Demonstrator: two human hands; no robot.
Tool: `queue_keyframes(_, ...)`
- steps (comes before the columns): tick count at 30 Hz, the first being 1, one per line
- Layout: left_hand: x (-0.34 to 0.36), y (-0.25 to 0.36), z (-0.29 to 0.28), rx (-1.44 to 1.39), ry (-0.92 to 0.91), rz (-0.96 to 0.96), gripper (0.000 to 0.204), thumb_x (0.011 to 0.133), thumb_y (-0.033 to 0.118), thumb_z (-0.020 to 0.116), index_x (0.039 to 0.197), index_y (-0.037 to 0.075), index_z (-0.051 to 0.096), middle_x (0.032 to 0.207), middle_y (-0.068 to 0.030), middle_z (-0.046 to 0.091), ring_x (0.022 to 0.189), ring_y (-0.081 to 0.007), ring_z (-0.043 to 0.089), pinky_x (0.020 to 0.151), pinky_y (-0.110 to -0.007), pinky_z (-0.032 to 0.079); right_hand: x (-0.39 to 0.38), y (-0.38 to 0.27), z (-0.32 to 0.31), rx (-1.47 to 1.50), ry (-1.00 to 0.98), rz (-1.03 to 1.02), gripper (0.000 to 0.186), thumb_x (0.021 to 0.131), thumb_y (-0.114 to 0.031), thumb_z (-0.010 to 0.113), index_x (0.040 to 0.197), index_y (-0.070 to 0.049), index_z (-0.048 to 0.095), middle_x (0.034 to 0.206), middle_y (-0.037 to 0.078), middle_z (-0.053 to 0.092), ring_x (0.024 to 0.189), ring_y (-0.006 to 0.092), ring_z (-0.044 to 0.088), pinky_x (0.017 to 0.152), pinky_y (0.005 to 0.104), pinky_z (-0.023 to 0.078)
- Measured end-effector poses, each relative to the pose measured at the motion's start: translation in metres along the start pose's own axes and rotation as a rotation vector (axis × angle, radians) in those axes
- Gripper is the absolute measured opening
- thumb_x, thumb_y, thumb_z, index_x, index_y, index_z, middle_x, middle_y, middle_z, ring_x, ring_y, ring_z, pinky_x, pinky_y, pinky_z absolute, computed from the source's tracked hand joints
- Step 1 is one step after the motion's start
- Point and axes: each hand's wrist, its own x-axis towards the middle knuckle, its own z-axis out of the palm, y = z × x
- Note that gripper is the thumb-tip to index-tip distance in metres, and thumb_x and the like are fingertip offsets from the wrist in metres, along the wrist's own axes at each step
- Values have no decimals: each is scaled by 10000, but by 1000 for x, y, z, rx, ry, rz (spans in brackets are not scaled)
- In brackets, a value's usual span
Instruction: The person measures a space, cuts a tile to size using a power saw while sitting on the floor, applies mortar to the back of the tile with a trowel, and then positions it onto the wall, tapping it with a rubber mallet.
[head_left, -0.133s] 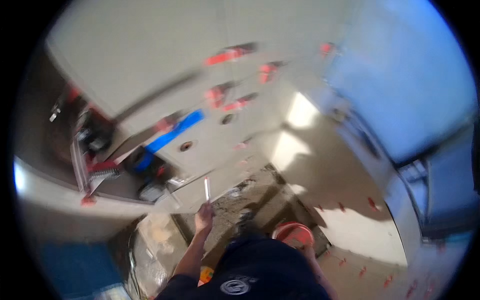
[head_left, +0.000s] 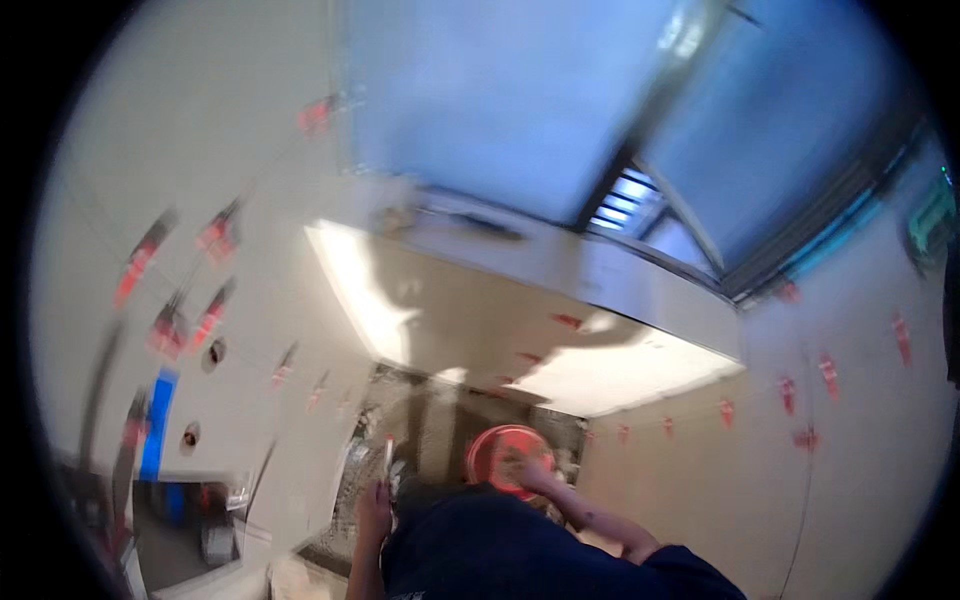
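In my left hand [head_left: 373, 515], low and left of the middle, my fingers are closed around a thin white stick with a reddish tip [head_left: 390, 450]. It points up and away from me; blur hides what kind of tool it is. My right forearm reaches in to a round red bucket [head_left: 487, 458] just ahead of my body. Over the bucket's opening lies my right hand [head_left: 527, 472], its fingers smeared by motion. Whether it grips anything in there cannot be made out.
Pale tiled walls with red levelling clips [head_left: 727, 412] stand on both sides. Ahead are a sunlit tiled ledge [head_left: 620, 375] and a blue-tinted window [head_left: 460, 100]. Blue tape [head_left: 158, 425] marks the left wall near two pipe holes. A dark opening [head_left: 185, 530] sits low left. The floor [head_left: 440, 425] is rough.
My view has swung to the right, so the left wall and blue tape slid left and the window came further in. The white stick stays in my left hand; my right arm shows more over the bucket.
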Motion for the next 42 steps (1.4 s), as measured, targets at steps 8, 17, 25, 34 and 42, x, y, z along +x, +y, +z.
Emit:
queue_keyframes(8, 39, 98, -8, 890, -599, 436, 199, 871, 214, 532, 948, 60, 631, 845, -211, 644, 838, -414, 625, 717, -503, 490, -39, -182, -6, 230, -197, -388, 332, 965, -321, 452, 1161, -91, 588, 1018, 165, 652, 961, 353, 622, 835, 455, 479)
queue_keyframes(17, 69, 205, 139, 919, -1132, 906, 340, 727, 203, 690, 1036, 92, 603, 951, -122, 634, 922, -320, 628, 776, -427, 513, -132, -112, -113, 430, 107, 34, 407, 983, -424, 436, 1099, -94, 644, 884, 147, 668, 823, 302, 652, 753, 412, 501)
queue_keyframes(25, 182, 282, 131, 540, -653, 1384, 332, 701, 94, 684, 1023, 121, 608, 935, -84, 629, 881, -292, 612, 766, -408, 506, -149, 10, -104, 1328, 216, 383, 385, 995, -330, 465, 1101, -9, 650, 720, 11, 562, 655, 119, 509, 628, 309, 448)
queue_keyframes(34, 254, 331, 169, 629, -324, 1193, 330, 785, 220, 723, 903, 20, 489, 1377, -313, 406, 1294, -472, 382, 1107, -558, 234, -63, 53, -393, -389, 1223, 292, 229, 868, -61, 559, 1094, -28, 569, 954, 151, 571, 936, 332, 560, 789, 442, 476)
queue_keyframes(42, 266, 326, 168, 653, -345, 1175, 416, 721, 167, 767, 857, 21, 402, 1355, -426, 354, 1286, -497, 403, 1102, -580, 246, 13, 120, -442, -924, 900, 374, 199, 780, -118, 559, 977, -107, 589, 968, 62, 588, 960, 230, 542, 818, 395, 459)
